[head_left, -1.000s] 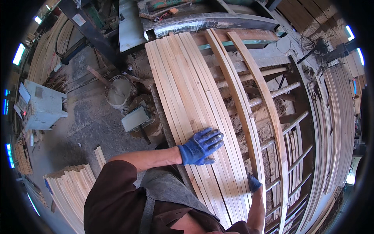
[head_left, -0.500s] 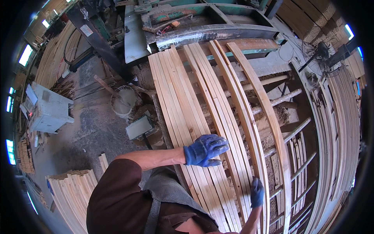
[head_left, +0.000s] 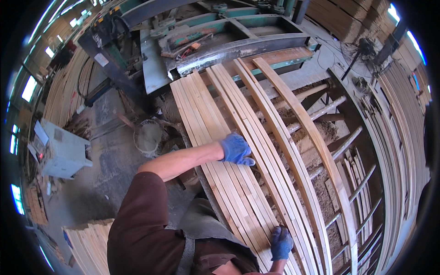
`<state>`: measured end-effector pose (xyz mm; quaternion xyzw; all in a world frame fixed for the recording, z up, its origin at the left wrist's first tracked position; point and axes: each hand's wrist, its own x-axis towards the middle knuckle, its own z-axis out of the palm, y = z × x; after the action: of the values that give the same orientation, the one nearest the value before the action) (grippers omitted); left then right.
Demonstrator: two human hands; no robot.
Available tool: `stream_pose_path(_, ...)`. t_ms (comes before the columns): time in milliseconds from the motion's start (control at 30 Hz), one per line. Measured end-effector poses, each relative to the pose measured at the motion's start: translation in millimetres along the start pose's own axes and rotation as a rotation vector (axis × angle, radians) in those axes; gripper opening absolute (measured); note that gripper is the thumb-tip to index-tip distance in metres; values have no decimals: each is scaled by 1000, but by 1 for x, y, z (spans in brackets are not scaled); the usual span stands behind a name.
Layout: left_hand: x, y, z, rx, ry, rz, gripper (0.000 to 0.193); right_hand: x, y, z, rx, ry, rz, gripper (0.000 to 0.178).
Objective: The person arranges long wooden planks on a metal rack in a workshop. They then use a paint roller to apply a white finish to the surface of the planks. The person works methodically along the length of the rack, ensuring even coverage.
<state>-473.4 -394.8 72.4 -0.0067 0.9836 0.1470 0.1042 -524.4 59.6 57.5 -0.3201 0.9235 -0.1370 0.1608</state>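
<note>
Long pale wooden strips point(head_left: 206, 133) lie side by side in a tight group in front of me. My left hand point(head_left: 236, 149), in a blue glove, is closed at this group's right edge, fingers bent down toward the gap. Closer to my body, my right hand point(head_left: 281, 243), gloved too, curls over the same edge, with its fingertips partly hidden. Just right of both hands runs a second group of strips point(head_left: 250, 128). Beyond it lie a narrow pair of strips point(head_left: 282, 128) and a single wider board point(head_left: 302, 119).
Metal rollers point(head_left: 347, 143) and sawdust show under the boards. A green and grey machine frame point(head_left: 243, 46) stands at the far end. On the left are a bucket point(head_left: 149, 137), a grey control box point(head_left: 64, 149) and stacked strips point(head_left: 89, 245). More lumber point(head_left: 398, 137) lies at right.
My right hand has moved left, from the second group's right edge to the first group's edge. My left hand has shifted away from me and its fingers have bent. The view has tilted.
</note>
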Motion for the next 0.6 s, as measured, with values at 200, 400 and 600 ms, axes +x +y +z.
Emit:
stream_pose_path(200,2,45,30,10,82,186,59,27,9,-4,108,-198,-69,45)
stream_pose_path(400,-19,48,23,-25,732,296,56,1,3,-25,154,-109,-57,51)
stream_pose_path(600,-62,-120,-34,86,732,-536,57,1,9,-13,30,-137,17,51)
